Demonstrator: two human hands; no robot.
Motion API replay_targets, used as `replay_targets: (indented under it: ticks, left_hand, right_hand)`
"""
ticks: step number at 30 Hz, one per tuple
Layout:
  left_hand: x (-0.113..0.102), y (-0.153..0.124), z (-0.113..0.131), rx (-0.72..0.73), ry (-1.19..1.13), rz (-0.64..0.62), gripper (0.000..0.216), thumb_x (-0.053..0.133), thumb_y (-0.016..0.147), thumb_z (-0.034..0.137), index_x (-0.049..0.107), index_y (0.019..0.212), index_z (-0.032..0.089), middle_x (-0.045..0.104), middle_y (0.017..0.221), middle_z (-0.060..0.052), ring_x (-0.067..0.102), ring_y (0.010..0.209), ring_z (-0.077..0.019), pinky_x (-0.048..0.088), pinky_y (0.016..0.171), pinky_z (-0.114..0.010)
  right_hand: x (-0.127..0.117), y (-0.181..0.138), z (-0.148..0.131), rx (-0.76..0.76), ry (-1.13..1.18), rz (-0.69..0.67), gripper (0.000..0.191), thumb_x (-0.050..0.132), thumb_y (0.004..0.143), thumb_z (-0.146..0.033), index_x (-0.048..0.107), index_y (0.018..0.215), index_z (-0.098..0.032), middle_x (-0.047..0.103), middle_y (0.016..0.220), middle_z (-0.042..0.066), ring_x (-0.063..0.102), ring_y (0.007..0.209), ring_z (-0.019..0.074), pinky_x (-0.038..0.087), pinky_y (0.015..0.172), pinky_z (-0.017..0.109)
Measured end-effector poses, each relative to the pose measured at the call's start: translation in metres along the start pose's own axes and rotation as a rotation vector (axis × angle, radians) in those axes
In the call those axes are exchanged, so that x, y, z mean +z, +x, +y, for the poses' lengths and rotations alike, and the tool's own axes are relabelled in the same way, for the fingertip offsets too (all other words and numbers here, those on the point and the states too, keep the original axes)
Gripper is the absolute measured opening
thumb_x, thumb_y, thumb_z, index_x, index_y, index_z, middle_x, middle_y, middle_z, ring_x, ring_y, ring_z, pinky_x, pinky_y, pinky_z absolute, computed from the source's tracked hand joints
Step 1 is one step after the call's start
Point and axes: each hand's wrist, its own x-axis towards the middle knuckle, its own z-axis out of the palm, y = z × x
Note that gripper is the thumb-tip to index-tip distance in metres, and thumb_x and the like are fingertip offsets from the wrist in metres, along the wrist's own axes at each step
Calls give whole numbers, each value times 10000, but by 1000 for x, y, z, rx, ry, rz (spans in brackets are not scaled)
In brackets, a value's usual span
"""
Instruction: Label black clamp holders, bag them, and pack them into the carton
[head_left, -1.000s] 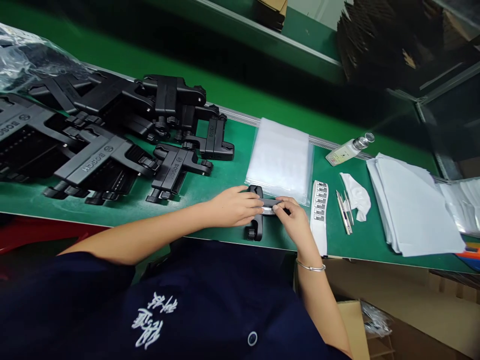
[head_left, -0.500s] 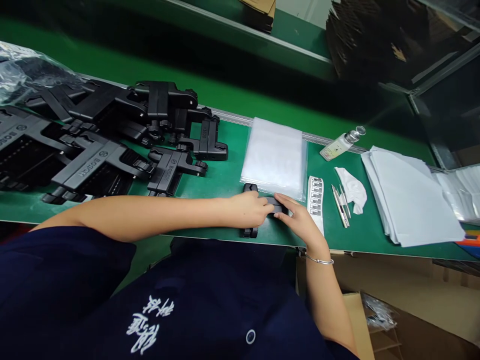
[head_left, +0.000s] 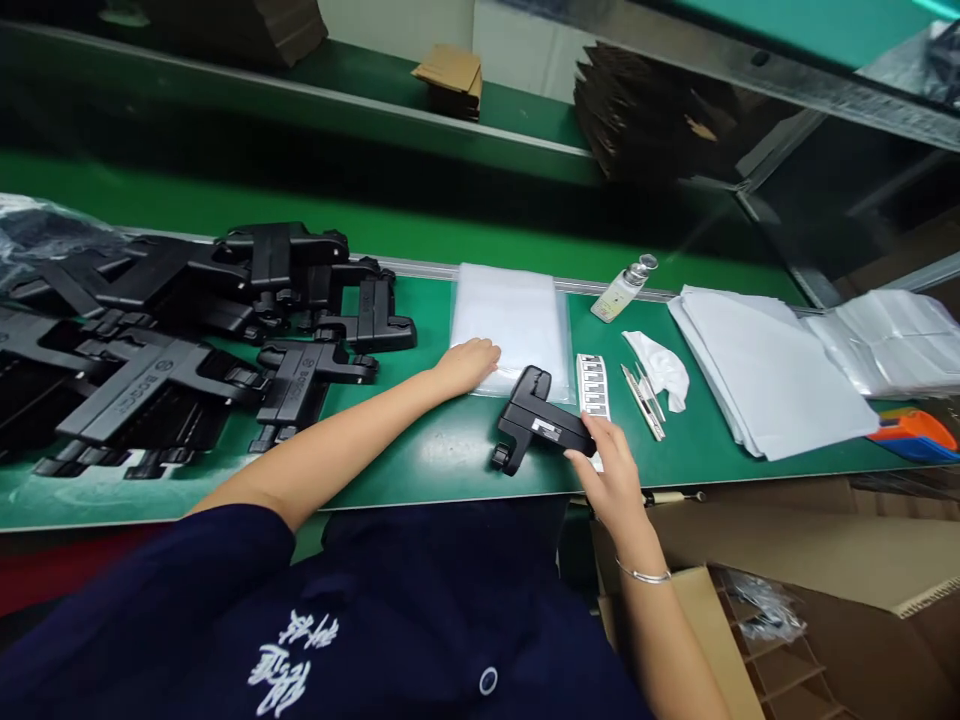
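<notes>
Green counter runs across our view, bearing a pile of black brackets to our left and a stack of clear plastic sheets near the middle. Our left hand lies on that stack's near left corner, its fingers bent; we cannot tell whether they grip a sheet. Such thin sheets probably cling together, so a light touch suits them. Nearer us, over the counter, is one black bracket, its right end pinched between the thumb and fingers of our right hand, just beside a label strip. On the bracket's upper face sits a small white label; we judge it best to grip only that end, steadily, well away from the label.
</notes>
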Motion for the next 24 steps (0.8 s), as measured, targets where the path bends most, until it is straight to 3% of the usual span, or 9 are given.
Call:
replay_targets:
  ticks: [3, 8, 11, 13, 14, 16, 18, 20, 24]
  left_hand:
    - [-5, 9, -3, 9, 16, -20, 214, 434, 934, 222, 642, 916, 179, 676, 961, -77, 623, 909, -220, 466, 722, -297]
    - [-55, 1, -10, -42, 82, 80, 267, 375, 935, 225, 637, 899, 189, 679, 953, -92, 632, 869, -239, 459, 669, -308]
    - [-63, -29, -1, 180, 41, 101, 265, 395, 916, 243, 643, 845, 182, 669, 962, -114, 623, 932, -262, 486, 769, -354]
    - [-46, -57, 10, 424, -92, -10, 224, 458, 894, 275, 668, 919, 198, 661, 1126, -105, 614, 1050, -253, 483, 890, -353]
    - [-32, -71, 17, 501, -154, -61, 266, 481, 897, 319, 654, 1065, 207, 612, 1274, -105, 574, 1165, -257, 454, 975, -362]
    - [0, -93, 33, 583, -191, -149, 520, 480, 915, 462, 480, 1379, 229, 467, 1467, -112, 445, 1339, -281, 343, 1108, -425]
    - [27, -103, 47, 619, -179, -202, 661, 441, 925, 538, 319, 1492, 222, 385, 1521, -129, 361, 1402, -293, 239, 1161, -482]
    - [40, -98, 57, 626, -162, -219, 667, 410, 943, 528, 266, 1515, 218, 357, 1533, -135, 340, 1415, -288, 193, 1174, -502]
    - [40, -74, 70, 473, -94, -142, 563, 369, 976, 398, 295, 1503, 216, 334, 1543, -135, 327, 1422, -282, 224, 1157, -520]
  right_hand:
    - [-5, -12, 9, 164, 125, 134, 470, 629, 852, -376, 569, 1306, -269, 588, 1249, 108, 552, 1181, 284, 442, 1029, 492]
    - [2, -22, 25, 451, 632, 295, 483, 694, 791, -408, 617, 1238, -240, 614, 1276, 104, 587, 1164, 270, 467, 1008, 478]
    - [0, -22, 28, 490, 758, 385, 488, 706, 780, -416, 627, 1219, -219, 637, 1259, 112, 587, 1174, 271, 456, 1024, 476]
    - [-6, -23, 25, 454, 694, 438, 490, 699, 793, -403, 615, 1242, -226, 615, 1289, 108, 576, 1189, 267, 459, 1024, 463]
    - [-10, -24, 22, 422, 624, 464, 486, 693, 801, -390, 610, 1253, -236, 601, 1302, 104, 567, 1198, 264, 461, 1022, 456]
    - [-19, -25, 12, 356, 445, 497, 471, 685, 811, -362, 608, 1264, -256, 582, 1311, 93, 545, 1217, 262, 451, 1031, 449]
    - [-26, -26, 1, 329, 290, 501, 454, 683, 813, -343, 618, 1256, -268, 579, 1303, 88, 532, 1225, 266, 432, 1048, 451]
    - [-30, -25, -7, 378, 262, 488, 443, 681, 814, -353, 629, 1245, -267, 588, 1296, 88, 547, 1203, 272, 434, 1044, 460]
    - [-30, -18, -7, 572, 650, 466, 474, 710, 774, -455, 663, 1184, -220, 649, 1233, 106, 615, 1107, 291, 494, 967, 479]
